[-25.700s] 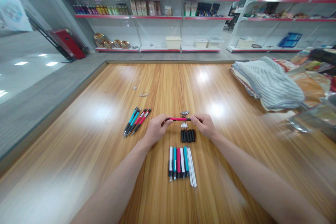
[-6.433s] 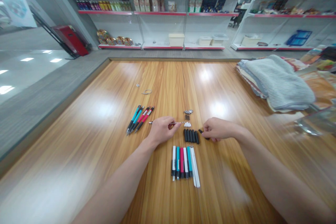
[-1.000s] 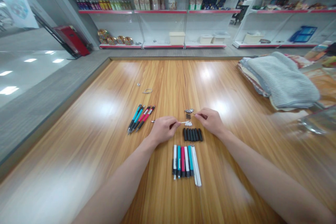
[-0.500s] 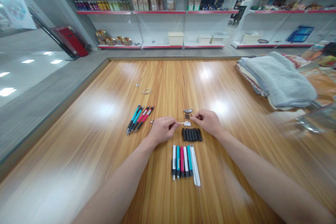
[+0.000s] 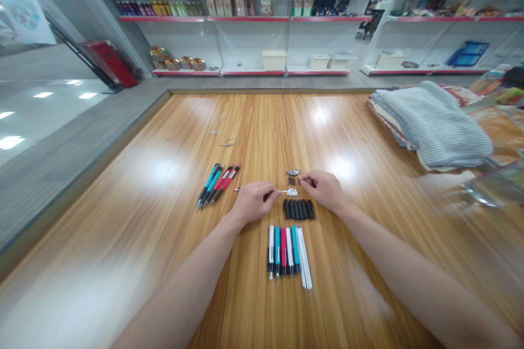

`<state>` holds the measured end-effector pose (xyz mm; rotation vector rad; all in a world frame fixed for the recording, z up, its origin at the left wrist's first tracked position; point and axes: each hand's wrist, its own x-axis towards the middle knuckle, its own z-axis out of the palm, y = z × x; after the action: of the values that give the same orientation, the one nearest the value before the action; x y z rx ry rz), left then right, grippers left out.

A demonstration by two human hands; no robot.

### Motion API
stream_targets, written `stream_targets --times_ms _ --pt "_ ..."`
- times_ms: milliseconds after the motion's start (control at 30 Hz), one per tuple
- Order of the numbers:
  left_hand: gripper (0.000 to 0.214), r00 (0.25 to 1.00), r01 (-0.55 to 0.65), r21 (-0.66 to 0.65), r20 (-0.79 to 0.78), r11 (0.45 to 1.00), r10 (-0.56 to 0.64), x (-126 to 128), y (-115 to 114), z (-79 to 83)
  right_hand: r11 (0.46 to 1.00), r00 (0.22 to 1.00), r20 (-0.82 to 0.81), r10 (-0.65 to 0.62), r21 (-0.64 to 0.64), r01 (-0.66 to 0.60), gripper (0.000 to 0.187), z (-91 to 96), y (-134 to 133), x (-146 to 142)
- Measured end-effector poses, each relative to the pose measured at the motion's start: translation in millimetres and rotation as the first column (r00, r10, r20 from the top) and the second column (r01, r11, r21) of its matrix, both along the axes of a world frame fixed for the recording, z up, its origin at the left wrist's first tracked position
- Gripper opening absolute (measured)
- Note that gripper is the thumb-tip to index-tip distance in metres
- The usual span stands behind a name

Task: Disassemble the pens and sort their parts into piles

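Note:
My left hand [image 5: 254,199] is closed around a thin white pen refill [image 5: 284,191]; its metal tip pokes out on the left. The refill's right end lies over a row of small white pieces [image 5: 292,193]. My right hand [image 5: 323,188] pinches a tiny dark piece, apparently a spring [image 5: 299,181], beside a group of small springs [image 5: 291,181]. Fanned metal pen tips [image 5: 293,172] lie behind these. Nearer me are black grips [image 5: 299,210], coloured pen barrels [image 5: 283,251] and spare white refills [image 5: 304,262].
Several assembled pens [image 5: 219,184] lie left of my left hand. Farther back are a thin wire loop [image 5: 228,142] and a small metal bit [image 5: 214,132]. Folded cloths [image 5: 434,120] and a clear container [image 5: 495,185] occupy the table's right side. Shelves [image 5: 245,19] stand beyond.
My right fingertips have shifted very slightly right, away from the springs, with the tiny dark piece showing at their tips. My left hand and the refill stay in place.

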<state>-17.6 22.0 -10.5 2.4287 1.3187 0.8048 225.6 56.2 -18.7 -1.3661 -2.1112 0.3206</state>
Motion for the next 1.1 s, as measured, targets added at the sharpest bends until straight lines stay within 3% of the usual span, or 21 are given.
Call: stream_targets --times_ms 1100 --pt "0.031 1.0 -0.008 -0.013 -0.005 1.0 0.008 0.0 0.0 0.5 0.999 0.999 0.037 0.029 -0.024 -0.028 0.011 1.7 -0.9 -1.2"
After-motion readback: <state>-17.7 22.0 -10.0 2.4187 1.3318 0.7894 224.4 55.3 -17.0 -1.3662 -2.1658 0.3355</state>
